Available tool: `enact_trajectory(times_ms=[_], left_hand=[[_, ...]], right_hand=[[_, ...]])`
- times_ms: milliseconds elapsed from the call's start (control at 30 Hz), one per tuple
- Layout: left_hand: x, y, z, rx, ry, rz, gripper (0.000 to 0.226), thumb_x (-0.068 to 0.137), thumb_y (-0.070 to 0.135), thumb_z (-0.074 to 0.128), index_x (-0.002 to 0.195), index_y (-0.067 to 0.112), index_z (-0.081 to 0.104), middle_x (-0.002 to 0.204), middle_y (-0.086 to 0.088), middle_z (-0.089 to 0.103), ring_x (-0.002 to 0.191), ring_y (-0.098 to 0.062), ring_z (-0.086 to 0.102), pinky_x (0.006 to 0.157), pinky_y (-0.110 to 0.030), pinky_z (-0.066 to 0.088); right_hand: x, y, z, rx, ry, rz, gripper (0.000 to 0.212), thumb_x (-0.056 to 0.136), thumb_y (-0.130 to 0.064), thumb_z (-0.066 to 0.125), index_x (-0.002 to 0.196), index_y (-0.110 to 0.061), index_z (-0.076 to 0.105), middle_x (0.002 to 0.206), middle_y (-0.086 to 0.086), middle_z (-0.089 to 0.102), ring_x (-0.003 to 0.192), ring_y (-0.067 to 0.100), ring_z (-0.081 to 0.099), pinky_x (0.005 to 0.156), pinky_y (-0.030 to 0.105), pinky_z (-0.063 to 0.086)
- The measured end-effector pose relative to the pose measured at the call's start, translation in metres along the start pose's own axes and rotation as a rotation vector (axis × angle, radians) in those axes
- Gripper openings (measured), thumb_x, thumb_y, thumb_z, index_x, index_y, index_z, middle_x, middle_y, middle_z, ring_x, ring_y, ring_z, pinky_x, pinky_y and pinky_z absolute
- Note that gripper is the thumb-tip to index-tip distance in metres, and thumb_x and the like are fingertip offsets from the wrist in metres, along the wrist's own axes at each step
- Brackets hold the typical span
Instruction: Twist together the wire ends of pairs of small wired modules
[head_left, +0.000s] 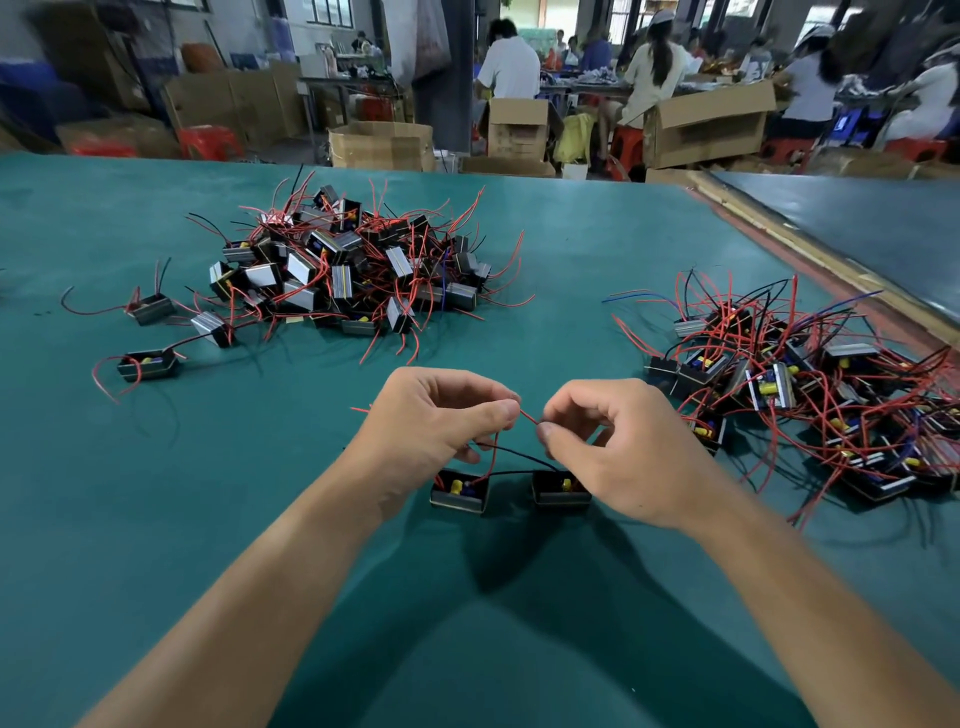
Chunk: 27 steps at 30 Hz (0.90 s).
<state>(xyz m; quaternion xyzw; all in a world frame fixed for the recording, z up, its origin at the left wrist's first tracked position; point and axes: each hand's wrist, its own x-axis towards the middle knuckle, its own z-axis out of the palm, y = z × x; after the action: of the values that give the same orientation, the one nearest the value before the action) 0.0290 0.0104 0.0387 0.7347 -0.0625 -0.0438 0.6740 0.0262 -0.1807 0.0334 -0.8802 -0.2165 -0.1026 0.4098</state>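
Two small black box modules sit side by side on the green table, the left module and the right module, each with a yellow part inside. A black wire runs between them. My left hand and my right hand hover just above them. Both pinch the same short stretch of red wire between thumb and forefinger, fingertips almost touching. From the left module a red lead rises into my left fingers.
A large heap of modules with red wires lies at the back left, with three loose modules beside it. Another tangled heap lies at the right. The table's right edge runs diagonally. People work at benches beyond.
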Motion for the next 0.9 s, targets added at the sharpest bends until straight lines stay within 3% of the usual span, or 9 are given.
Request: enact_trajectory(times_ms=[133, 367, 500, 600, 800, 900], left_hand=[[-0.0004, 0.0, 0.0024, 0.021, 0.006, -0.007, 0.01, 0.082, 0.007, 0.076, 0.078, 0.016, 0.077, 0.064, 0.005, 0.07, 0.054, -0.003, 0.059, 0.052, -0.016, 0.05], [0.0009, -0.0019, 0.0032, 0.031, -0.015, -0.02, 0.004, 0.084, 0.01, 0.074, 0.082, 0.012, 0.078, 0.066, 0.002, 0.071, 0.053, -0.006, 0.056, 0.054, -0.019, 0.05], [0.0003, -0.0031, 0.0034, 0.035, -0.039, -0.017, 0.008, 0.083, 0.01, 0.075, 0.077, 0.014, 0.079, 0.065, 0.0, 0.07, 0.051, -0.009, 0.054, 0.053, -0.019, 0.05], [-0.0005, -0.0038, 0.0039, 0.034, -0.059, -0.012, 0.01, 0.082, 0.01, 0.076, 0.073, 0.015, 0.079, 0.065, -0.001, 0.07, 0.05, -0.009, 0.052, 0.053, -0.02, 0.049], [0.0, -0.0034, 0.0032, 0.033, -0.057, -0.016, 0.009, 0.082, 0.012, 0.076, 0.074, 0.015, 0.079, 0.067, -0.001, 0.072, 0.052, -0.008, 0.055, 0.053, -0.019, 0.05], [0.0007, -0.0032, 0.0035, 0.026, -0.047, -0.02, 0.008, 0.085, 0.013, 0.074, 0.079, 0.013, 0.079, 0.07, -0.001, 0.073, 0.055, -0.008, 0.056, 0.053, -0.019, 0.05]], right_hand=[[0.0, -0.0008, 0.0, 0.018, 0.016, -0.005, 0.014, 0.081, -0.025, 0.064, 0.068, -0.02, 0.063, 0.061, -0.007, 0.065, 0.056, 0.007, 0.057, 0.059, 0.024, 0.048], [-0.0005, -0.0017, 0.0, 0.041, 0.017, 0.0, 0.014, 0.079, -0.027, 0.063, 0.066, -0.022, 0.062, 0.058, -0.012, 0.062, 0.053, 0.003, 0.055, 0.057, 0.018, 0.044], [0.0003, -0.0025, 0.0019, 0.051, 0.036, 0.015, 0.017, 0.083, -0.031, 0.062, 0.07, -0.02, 0.065, 0.063, -0.007, 0.066, 0.057, 0.01, 0.059, 0.059, 0.028, 0.049], [0.0, -0.0022, 0.0027, 0.063, 0.052, 0.011, 0.018, 0.085, -0.03, 0.063, 0.07, -0.02, 0.065, 0.065, -0.005, 0.067, 0.058, 0.011, 0.059, 0.061, 0.031, 0.05], [-0.0006, -0.0017, 0.0019, 0.099, 0.033, -0.011, 0.016, 0.086, -0.016, 0.07, 0.071, -0.02, 0.067, 0.063, -0.01, 0.066, 0.057, 0.005, 0.058, 0.059, 0.018, 0.045], [0.0004, -0.0016, 0.0024, 0.113, 0.058, -0.004, 0.017, 0.086, -0.012, 0.071, 0.071, -0.02, 0.067, 0.064, -0.007, 0.067, 0.059, 0.01, 0.06, 0.06, 0.024, 0.049]])
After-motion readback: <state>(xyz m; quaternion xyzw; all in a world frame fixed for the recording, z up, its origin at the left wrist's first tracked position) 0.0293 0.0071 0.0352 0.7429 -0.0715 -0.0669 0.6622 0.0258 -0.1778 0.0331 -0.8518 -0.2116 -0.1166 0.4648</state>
